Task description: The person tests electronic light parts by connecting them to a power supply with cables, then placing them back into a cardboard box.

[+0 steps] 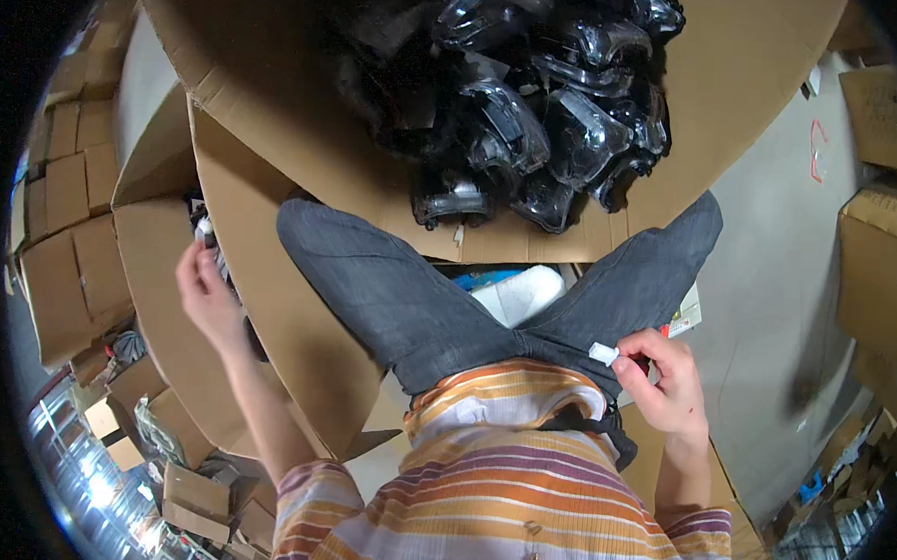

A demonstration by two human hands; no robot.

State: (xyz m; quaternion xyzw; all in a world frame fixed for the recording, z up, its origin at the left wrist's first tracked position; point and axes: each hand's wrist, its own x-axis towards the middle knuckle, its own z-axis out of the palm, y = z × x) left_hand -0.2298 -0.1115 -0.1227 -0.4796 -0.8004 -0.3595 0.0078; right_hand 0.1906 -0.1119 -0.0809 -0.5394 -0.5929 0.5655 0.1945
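Observation:
My right hand (pixel 669 380) pinches a small white plastic piece (pixel 603 354) between thumb and forefinger, just above my right thigh. To the left, my left hand (pixel 210 300) reaches over an open cardboard box (pixel 269 272); its fingertips close on another small white piece (pixel 203 229). Inside that box, dark and white items show partly behind the flap. In front of my knees, a heap of clear-and-black plastic housings (pixel 510 123) lies on brown cardboard (pixel 737 82), its far left part lost in shadow.
My legs (pixel 368 287) are spread, knees up against the cardboard. Between them, a white rounded object (pixel 523 293) and something blue show below. Stacked cartons (pixel 72 184) stand at the left, more cartons (pixel 879 269) at the right beside grey floor (pixel 769 284).

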